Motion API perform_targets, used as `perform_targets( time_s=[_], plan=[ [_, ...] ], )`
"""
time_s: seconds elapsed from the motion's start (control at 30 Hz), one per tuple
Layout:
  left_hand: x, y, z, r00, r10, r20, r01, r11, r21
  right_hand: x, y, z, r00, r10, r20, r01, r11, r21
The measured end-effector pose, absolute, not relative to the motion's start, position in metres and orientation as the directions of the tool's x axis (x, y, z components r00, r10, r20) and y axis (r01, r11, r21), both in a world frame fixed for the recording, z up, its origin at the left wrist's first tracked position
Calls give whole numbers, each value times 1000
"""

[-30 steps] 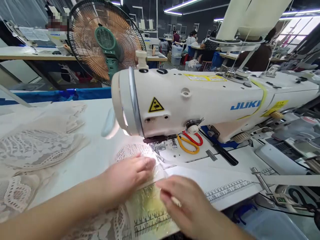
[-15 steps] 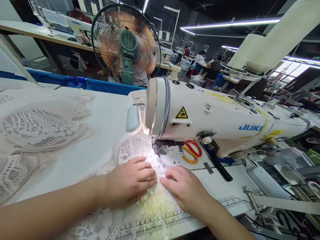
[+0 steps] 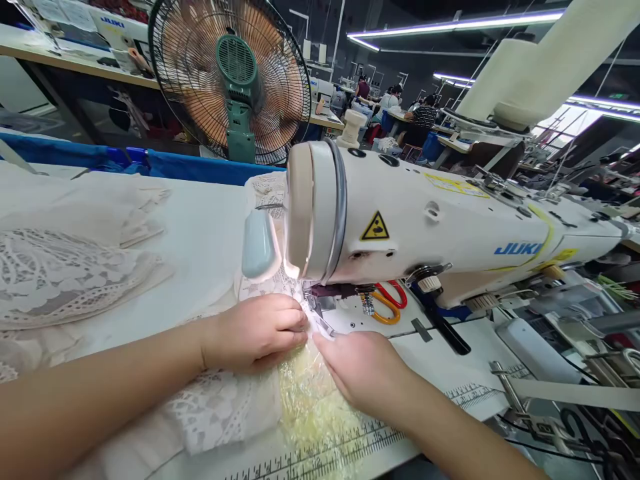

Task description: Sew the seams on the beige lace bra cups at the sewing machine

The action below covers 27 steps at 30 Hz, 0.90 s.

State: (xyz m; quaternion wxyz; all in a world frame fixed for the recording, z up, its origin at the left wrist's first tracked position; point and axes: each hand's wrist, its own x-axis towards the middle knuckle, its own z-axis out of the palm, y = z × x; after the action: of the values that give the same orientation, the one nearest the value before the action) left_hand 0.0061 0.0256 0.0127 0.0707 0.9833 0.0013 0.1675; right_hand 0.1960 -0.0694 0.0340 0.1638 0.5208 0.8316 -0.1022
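My left hand (image 3: 255, 331) lies on a piece of white lace fabric (image 3: 220, 407), fingers curled and pressed down on it just left of the presser foot (image 3: 320, 308). My right hand (image 3: 361, 367) rests palm down on the yellowish part of the fabric (image 3: 313, 407), its fingertips at the foot. Both hands sit under the head of the white JUKI sewing machine (image 3: 430, 227), whose lamp lights the lace at the needle.
Orange and red scissors (image 3: 385, 300) lie on the machine bed. Lace pieces (image 3: 65, 273) are piled at the left of the table. A standing fan (image 3: 230, 80) is behind. Printed rulers (image 3: 345, 447) run along the front edge. People sit at far tables.
Both hands have slid forward with the fabric toward the presser foot, and the lace ahead of the needle is now mostly hidden. My view has moved closer and to the left.
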Motion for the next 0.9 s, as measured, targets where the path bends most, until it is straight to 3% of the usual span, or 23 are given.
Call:
perform_targets(
  time_s=[0.27,0.6,0.9],
  plan=[
    [6,41,13,908,-30,418,-39,-999,12,176,-57,49,-278,793,-542,914,391,104],
    [0,58,7,890,-10,456,13,-999,-47,165,-53,50,-227,801,-555,920,363,148],
    [-3,63,5,906,135,400,186,-978,-91,169,-61,46,-241,825,-512,937,335,99]
  ],
)
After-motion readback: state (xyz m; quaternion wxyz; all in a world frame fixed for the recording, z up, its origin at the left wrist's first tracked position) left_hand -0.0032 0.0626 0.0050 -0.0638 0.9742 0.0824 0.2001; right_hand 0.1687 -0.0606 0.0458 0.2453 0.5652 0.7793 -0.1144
